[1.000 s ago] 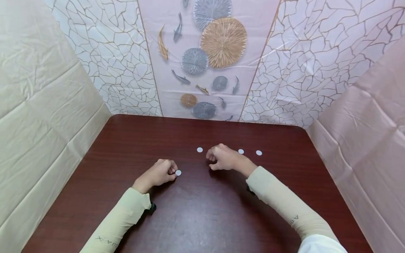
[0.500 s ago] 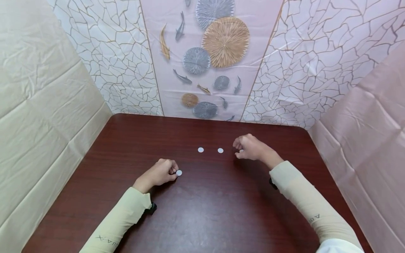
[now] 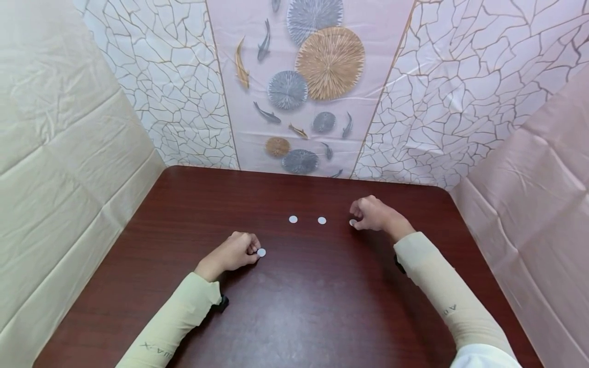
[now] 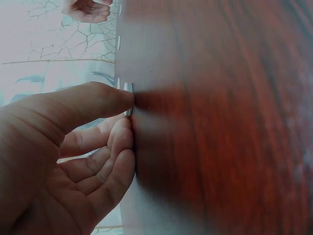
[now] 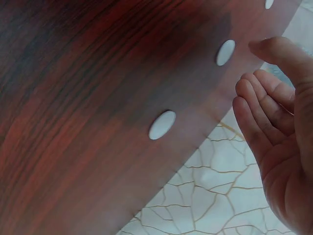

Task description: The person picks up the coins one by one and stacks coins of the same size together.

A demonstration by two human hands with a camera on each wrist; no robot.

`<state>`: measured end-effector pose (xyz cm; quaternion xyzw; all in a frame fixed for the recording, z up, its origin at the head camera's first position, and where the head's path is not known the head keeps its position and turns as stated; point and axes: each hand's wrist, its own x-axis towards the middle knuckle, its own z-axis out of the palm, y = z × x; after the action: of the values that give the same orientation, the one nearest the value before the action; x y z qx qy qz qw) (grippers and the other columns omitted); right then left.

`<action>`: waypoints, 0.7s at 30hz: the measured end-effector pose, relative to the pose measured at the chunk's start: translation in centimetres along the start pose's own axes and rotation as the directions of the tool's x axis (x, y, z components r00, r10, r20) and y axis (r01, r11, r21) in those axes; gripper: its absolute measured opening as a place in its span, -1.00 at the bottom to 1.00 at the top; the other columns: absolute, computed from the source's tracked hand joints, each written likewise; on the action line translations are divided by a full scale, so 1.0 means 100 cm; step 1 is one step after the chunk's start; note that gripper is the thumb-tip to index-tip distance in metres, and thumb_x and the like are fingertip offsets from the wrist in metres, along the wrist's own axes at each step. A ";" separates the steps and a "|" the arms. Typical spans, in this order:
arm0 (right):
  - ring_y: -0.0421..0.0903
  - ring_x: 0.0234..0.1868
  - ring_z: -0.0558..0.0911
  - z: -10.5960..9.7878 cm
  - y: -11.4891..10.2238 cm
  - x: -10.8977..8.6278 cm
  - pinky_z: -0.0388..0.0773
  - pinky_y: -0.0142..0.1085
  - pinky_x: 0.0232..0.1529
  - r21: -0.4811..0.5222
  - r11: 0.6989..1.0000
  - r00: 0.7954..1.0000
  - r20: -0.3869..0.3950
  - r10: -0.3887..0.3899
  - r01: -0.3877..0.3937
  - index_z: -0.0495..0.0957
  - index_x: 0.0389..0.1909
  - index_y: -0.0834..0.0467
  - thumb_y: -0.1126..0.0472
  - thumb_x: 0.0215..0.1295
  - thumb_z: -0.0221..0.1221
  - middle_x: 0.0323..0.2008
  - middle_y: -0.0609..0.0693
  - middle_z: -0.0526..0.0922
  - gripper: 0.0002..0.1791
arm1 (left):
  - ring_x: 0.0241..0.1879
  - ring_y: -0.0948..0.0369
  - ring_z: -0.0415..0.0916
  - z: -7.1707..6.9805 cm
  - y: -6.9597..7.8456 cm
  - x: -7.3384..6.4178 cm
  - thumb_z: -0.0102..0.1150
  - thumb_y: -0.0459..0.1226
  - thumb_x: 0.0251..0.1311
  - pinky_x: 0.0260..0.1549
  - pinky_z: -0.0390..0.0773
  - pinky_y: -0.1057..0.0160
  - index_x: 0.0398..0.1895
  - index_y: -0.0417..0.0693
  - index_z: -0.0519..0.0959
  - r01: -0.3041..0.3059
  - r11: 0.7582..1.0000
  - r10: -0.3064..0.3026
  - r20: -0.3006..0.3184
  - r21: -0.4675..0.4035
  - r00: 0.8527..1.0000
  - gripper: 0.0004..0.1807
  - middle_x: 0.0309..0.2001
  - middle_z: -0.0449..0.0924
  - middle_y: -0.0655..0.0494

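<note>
My left hand [image 3: 232, 250] lies low over the table, left of centre, with thumb and forefinger at the edges of a small white disc [image 3: 261, 252]. In the left wrist view the thumb overlaps part of that disc [image 4: 129, 110]. Farther back and to the right hovers my right hand [image 3: 375, 214], holding nothing. Its thumb stands apart from the fingers. Just by the thumb in the head view shows another white disc [image 3: 352, 223]. The right wrist view has a near disc [image 5: 162, 125] and a second disc [image 5: 225, 53] on the tabletop, below the hand.
Two white discs, one left [image 3: 293, 219] and one right [image 3: 321, 221], lie in a row on the dark red wooden table [image 3: 285, 306]. Behind the table hangs a patterned cloth [image 3: 179, 92]. Pale cloth walls [image 3: 50, 153] flank both sides.
My right hand has moved right along the row of discs, uncovering the second one. It slowed in the last half second. The left hand has stayed at its disc.
</note>
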<state>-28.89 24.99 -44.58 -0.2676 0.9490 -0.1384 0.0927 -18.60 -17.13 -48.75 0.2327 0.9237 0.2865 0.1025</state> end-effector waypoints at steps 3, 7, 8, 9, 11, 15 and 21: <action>0.01 -0.10 0.73 0.005 0.006 0.003 0.71 -0.08 0.01 -0.015 1.000 0.999 0.029 0.015 -0.014 0.69 -0.05 0.34 0.23 0.26 0.41 -0.18 0.13 0.77 -0.67 | -0.21 0.27 0.65 0.000 0.000 0.000 0.40 -0.39 0.26 -0.16 0.67 0.33 -0.18 -0.18 0.69 0.004 1.000 -0.004 0.002 -0.003 1.000 -0.89 -0.26 0.72 0.10; -0.01 -0.11 0.72 0.009 0.012 0.006 0.71 -0.09 -0.01 -0.037 0.999 0.998 0.053 0.023 -0.021 0.70 -0.08 0.32 0.22 0.26 0.41 -0.20 0.11 0.76 -0.70 | -0.22 0.26 0.65 -0.001 0.001 -0.001 0.40 -0.39 0.26 -0.17 0.67 0.31 -0.18 -0.18 0.69 -0.007 1.000 0.007 -0.001 0.004 1.000 -0.89 -0.26 0.72 0.10; -0.01 -0.12 0.72 0.010 0.013 0.007 0.71 -0.10 -0.02 -0.038 0.999 0.998 0.058 0.023 -0.021 0.70 -0.08 0.32 0.22 0.26 0.42 -0.20 0.11 0.76 -0.70 | -0.22 0.26 0.65 -0.001 0.001 -0.001 0.40 -0.38 0.26 -0.17 0.67 0.31 -0.18 -0.18 0.68 -0.007 1.000 0.007 0.000 0.005 1.000 -0.89 -0.26 0.72 0.10; -0.02 -0.12 0.72 0.010 0.013 0.008 0.71 -0.11 -0.02 -0.040 0.999 0.998 0.064 0.023 -0.021 0.70 -0.09 0.32 0.22 0.26 0.42 -0.20 0.10 0.77 -0.70 | -0.22 0.26 0.65 -0.001 0.001 -0.001 0.40 -0.38 0.27 -0.17 0.66 0.32 -0.18 -0.17 0.68 -0.003 1.000 0.003 0.002 0.004 1.000 -0.89 -0.26 0.72 0.10; -0.03 -0.14 0.74 0.010 0.014 0.010 0.72 -0.12 -0.03 -0.047 0.999 0.997 0.078 0.013 -0.010 0.71 -0.10 0.32 0.21 0.28 0.41 -0.21 0.10 0.78 -0.72 | -0.21 0.26 0.64 -0.001 0.001 -0.002 0.39 -0.38 0.27 -0.17 0.66 0.32 -0.18 -0.17 0.68 0.002 1.000 -0.002 0.004 0.003 1.000 -0.89 -0.26 0.72 0.10; -0.07 -0.19 0.76 0.007 0.014 0.016 0.73 -0.16 -0.09 -0.073 0.997 0.994 0.110 -0.021 0.029 0.73 -0.16 0.28 0.20 0.27 0.43 -0.26 0.07 0.80 -0.76 | -0.22 0.26 0.64 -0.001 -0.001 -0.002 0.38 -0.38 0.28 -0.19 0.65 0.33 -0.18 -0.17 0.68 -0.009 1.000 0.009 0.005 0.010 1.000 -0.90 -0.26 0.71 0.09; -0.16 -0.26 0.77 -0.001 0.014 0.023 0.73 -0.24 -0.18 -0.074 0.996 0.985 0.172 -0.026 0.039 0.78 -0.29 0.19 0.23 0.21 0.47 -0.34 0.00 0.83 -0.88 | -0.21 0.26 0.64 -0.001 -0.002 -0.001 0.38 -0.38 0.30 -0.19 0.65 0.33 -0.16 -0.17 0.67 -0.025 1.000 0.025 0.012 0.009 1.000 -0.90 -0.24 0.71 0.09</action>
<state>-31.58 24.95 -45.13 -0.2973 0.9377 -0.0797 0.1610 -18.64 -17.32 -48.75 0.2465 0.9213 0.2823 0.1034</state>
